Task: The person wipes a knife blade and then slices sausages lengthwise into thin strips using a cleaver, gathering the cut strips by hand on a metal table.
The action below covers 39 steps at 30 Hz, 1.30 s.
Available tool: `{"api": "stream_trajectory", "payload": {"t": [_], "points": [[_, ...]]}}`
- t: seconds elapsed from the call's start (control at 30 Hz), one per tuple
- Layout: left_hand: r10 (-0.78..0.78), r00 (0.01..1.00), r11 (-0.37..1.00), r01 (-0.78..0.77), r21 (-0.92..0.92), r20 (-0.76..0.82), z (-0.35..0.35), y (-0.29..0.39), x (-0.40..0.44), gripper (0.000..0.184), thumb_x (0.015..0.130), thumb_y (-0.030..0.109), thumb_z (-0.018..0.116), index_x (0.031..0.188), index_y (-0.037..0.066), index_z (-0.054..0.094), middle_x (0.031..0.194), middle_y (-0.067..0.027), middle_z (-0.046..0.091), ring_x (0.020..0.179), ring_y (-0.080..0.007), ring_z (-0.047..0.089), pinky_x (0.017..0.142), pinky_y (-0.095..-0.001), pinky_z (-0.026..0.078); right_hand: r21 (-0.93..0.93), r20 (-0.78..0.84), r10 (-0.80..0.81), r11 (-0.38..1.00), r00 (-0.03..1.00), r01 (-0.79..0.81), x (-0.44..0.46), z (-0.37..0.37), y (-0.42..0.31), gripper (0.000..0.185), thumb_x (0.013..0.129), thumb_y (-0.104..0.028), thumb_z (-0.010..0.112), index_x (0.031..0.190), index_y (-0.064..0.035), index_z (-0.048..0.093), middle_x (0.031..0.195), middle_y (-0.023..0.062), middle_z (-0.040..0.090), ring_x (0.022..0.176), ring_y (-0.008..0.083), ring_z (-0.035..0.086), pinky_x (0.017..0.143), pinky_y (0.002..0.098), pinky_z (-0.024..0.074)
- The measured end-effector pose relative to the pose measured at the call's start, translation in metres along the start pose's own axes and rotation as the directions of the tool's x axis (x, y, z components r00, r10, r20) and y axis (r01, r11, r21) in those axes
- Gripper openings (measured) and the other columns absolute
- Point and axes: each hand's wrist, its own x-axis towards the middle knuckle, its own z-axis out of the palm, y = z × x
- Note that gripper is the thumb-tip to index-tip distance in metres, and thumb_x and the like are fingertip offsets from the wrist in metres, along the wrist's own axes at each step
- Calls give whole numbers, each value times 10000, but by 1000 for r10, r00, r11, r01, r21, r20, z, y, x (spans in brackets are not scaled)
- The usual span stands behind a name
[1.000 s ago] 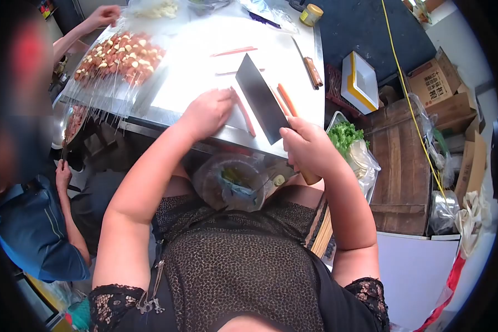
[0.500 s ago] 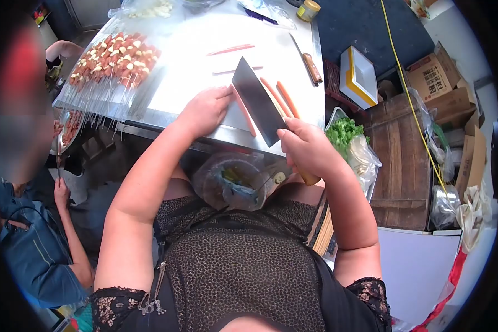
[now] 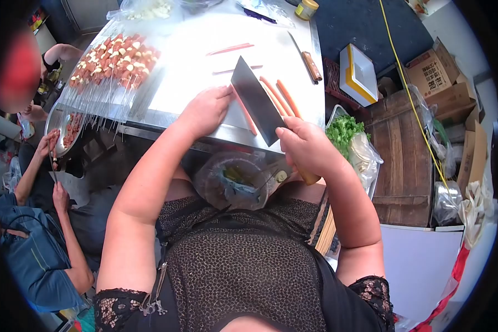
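My right hand [image 3: 304, 143] is wrapped round the handle of a cleaver [image 3: 254, 99], its broad dark blade slanting up and left over the table. Left of the blade lies a pink sausage [image 3: 244, 113], running lengthwise beside it. The fingers of my left hand [image 3: 207, 110] are bent together and press on its far end; the blade partly hides the contact. Just right of the cleaver, long orange-pink sausages [image 3: 289, 98] lie side by side. Farther back are thin sausage pieces [image 3: 229, 50] on the white tabletop [image 3: 188, 61].
A wooden-handled knife [image 3: 311, 66] lies near the table's right edge. Skewered meat [image 3: 116, 61] is heaped at the left, sticks overhanging. Below sits a plastic-lined bucket [image 3: 232, 180]. Leafy greens [image 3: 346, 133] stand right. Another person [image 3: 44, 249] works at left by a tray [image 3: 66, 133].
My hands, the cleaver and the sausage have hardly moved. At the left, people have shifted, and the near person's two hands now show, with a skewer between them beside the tray.
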Motion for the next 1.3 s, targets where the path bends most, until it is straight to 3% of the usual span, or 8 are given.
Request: {"api": "stream_trajectory", "payload": {"t": [0.7,0.87,1.1,1.17,1.3], "points": [[40,999,999,-40,9,-6,-2,-1,2,325,856,43,572,1170,-5,640,1273,-165,600,1189,-330,562,1021,-416,449,-41,36,203,979,979,-201,10,-15,-29,224,1000,-258,492,897,-61,522,717,8,521,569,121,551,483,305,487],[-40,998,997,42,-57,37,-7,6,3,344,863,36,563,1199,21,636,1275,-155,601,1187,-330,563,1024,-409,447,-69,59,169,984,984,-165,7,-8,-30,278,1003,-254,475,839,-31,495,701,32,525,571,130,565,485,316,506],[11,999,998,-9,-55,45,3,33,-15,347,884,62,566,1225,59,630,1272,-127,606,1147,-339,577,1038,-437,430,-76,56,124,990,991,-119,6,-5,-27,293,1003,-247,461,825,-16,490,690,44,527,545,141,570,474,328,513],[42,998,999,-43,-19,-43,6,36,-18,341,887,81,575,1222,72,635,1256,-134,611,1120,-346,585,1036,-456,427,-104,52,105,990,993,-100,8,-4,-25,289,1003,-240,463,826,-13,491,680,40,525,532,140,567,467,328,512],[50,999,998,-49,-34,1,0,40,-15,329,877,84,582,1200,81,645,1226,-140,620,1102,-349,592,1022,-462,434,-111,62,80,991,995,-72,11,-8,-24,282,1002,-232,465,828,-12,494,675,36,523,533,134,568,462,321,512]]}}
